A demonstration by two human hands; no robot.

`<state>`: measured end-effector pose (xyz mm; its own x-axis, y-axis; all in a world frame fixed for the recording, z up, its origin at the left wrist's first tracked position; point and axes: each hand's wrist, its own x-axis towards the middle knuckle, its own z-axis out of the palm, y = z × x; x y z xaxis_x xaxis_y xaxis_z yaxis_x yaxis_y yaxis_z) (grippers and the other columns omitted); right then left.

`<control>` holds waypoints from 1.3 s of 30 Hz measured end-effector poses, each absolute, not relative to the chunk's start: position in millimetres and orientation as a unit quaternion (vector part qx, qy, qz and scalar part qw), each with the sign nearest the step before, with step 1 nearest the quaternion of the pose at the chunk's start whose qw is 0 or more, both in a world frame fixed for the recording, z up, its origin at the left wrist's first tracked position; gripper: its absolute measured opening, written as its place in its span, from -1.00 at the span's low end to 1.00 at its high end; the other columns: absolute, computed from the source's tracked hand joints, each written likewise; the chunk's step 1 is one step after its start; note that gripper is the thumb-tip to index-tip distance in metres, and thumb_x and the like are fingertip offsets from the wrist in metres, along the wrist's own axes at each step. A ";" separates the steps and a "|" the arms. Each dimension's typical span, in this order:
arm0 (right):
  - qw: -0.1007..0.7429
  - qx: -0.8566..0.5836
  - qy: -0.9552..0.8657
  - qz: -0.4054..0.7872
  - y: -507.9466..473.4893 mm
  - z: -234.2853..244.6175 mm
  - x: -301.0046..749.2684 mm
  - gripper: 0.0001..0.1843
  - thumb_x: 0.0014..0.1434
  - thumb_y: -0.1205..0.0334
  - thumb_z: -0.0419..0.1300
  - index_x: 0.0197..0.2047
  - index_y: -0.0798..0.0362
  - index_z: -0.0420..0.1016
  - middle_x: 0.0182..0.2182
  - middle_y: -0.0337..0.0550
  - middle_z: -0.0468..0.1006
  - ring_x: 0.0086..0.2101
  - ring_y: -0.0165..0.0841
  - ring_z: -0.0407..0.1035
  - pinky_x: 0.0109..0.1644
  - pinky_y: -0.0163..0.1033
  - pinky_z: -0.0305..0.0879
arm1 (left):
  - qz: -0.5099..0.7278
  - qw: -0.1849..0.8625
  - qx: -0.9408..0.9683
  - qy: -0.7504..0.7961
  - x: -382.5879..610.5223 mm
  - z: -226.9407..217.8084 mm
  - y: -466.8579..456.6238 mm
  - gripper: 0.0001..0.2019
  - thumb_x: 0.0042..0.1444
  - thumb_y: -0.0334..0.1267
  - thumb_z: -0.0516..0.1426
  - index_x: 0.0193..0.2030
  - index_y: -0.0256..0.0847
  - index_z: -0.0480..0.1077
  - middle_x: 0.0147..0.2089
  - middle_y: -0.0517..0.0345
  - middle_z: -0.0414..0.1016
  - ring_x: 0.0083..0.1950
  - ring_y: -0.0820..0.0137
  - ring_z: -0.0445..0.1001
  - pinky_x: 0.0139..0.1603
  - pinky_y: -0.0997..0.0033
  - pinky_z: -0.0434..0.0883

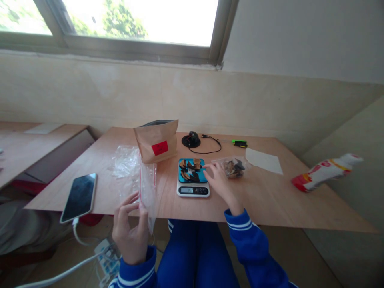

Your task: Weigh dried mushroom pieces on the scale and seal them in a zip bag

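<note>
My left hand (pixel 130 230) is at the table's front edge, pinching the edge of a clear zip bag with a red strip (pixel 148 196), which hangs down past the edge. My right hand (pixel 220 186) rests on the plywood table (pixel 270 200) between a digital kitchen scale (pixel 193 191) and a small clear bag of dark pieces (pixel 233 168). Its fingertips reach toward the scale's blue pan, which holds several dark brown slices (pixel 189 170). I cannot see anything held in my right hand.
A brown paper bag with a red label (pixel 156 142) stands behind the scale. Around it lie crumpled plastic (pixel 126 162), a black cable (pixel 204 145), a green marker (pixel 239 143) and white paper (pixel 264 161). A phone (pixel 79 198) sits at the left, charging. A red-and-white package (pixel 324 172) lies right.
</note>
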<state>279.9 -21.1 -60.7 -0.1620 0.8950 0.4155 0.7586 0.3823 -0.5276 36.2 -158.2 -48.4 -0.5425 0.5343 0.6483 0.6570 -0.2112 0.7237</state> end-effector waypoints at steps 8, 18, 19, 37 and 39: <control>0.336 -0.571 -0.739 0.120 -49.2 -83.8 292.2 -0.79 0.22 0.22 0.06 -0.12 0.03 0.44 -0.15 -0.01 0.40 -0.03 -0.14 0.29 0.11 0.05 0.24 | -0.652 0.026 -0.450 -0.610 34.4 -50.9 -157.7 -0.93 0.06 -0.32 0.16 -0.39 -0.24 0.33 -0.10 -0.02 0.53 -0.06 0.26 0.52 0.04 0.11 0.41; 0.187 -0.530 -0.814 0.144 -25.0 -78.1 238.2 -0.07 0.09 -0.16 0.21 0.40 -0.20 -0.15 0.40 -0.01 -0.36 0.34 0.13 -0.43 0.31 0.24 -0.16 | -0.654 0.027 -0.455 -0.604 38.5 -46.8 -158.9 -0.92 0.04 -0.38 0.16 -0.42 -0.25 0.32 -0.10 -0.05 0.52 -0.07 0.24 0.52 -0.02 0.11 0.44; 0.164 -0.530 -0.820 0.140 -17.6 -77.7 233.2 -0.07 0.08 -0.16 0.21 0.40 -0.21 -0.14 0.41 -0.02 -0.37 0.34 0.18 -0.47 0.30 0.28 -0.20 | -0.657 0.025 -0.456 -0.600 39.2 -47.0 -159.0 -0.92 0.04 -0.38 0.16 -0.43 -0.25 0.32 -0.10 -0.05 0.52 -0.07 0.24 0.52 -0.01 0.11 0.44; 0.250 -0.511 -0.823 0.016 23.8 -81.6 236.6 -0.59 0.15 0.15 0.14 0.06 0.07 0.41 -0.05 0.05 0.50 -0.04 -0.13 0.34 0.04 -0.07 0.20 | -0.635 0.002 -0.510 -0.580 48.0 -41.8 -141.2 -0.91 0.08 -0.37 0.10 -0.42 -0.21 0.26 -0.10 0.02 0.49 -0.04 0.29 0.49 -0.02 0.18 0.42; 0.284 -0.524 -0.803 0.029 26.8 -79.9 238.8 -0.60 0.14 0.17 0.13 0.04 0.09 0.42 -0.08 0.05 0.52 -0.06 -0.14 0.37 0.03 -0.10 0.23 | -0.615 -0.005 -0.539 -0.576 52.5 -35.1 -126.9 -0.89 0.08 -0.39 0.08 -0.43 -0.19 0.23 -0.09 0.04 0.47 -0.03 0.31 0.47 -0.02 0.22 0.41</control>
<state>238.8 26.8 -79.9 -0.2897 0.8574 0.4254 0.8250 0.4491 -0.3431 52.5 -126.9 -35.1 -0.4198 0.6256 0.6575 0.6142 -0.3375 0.7133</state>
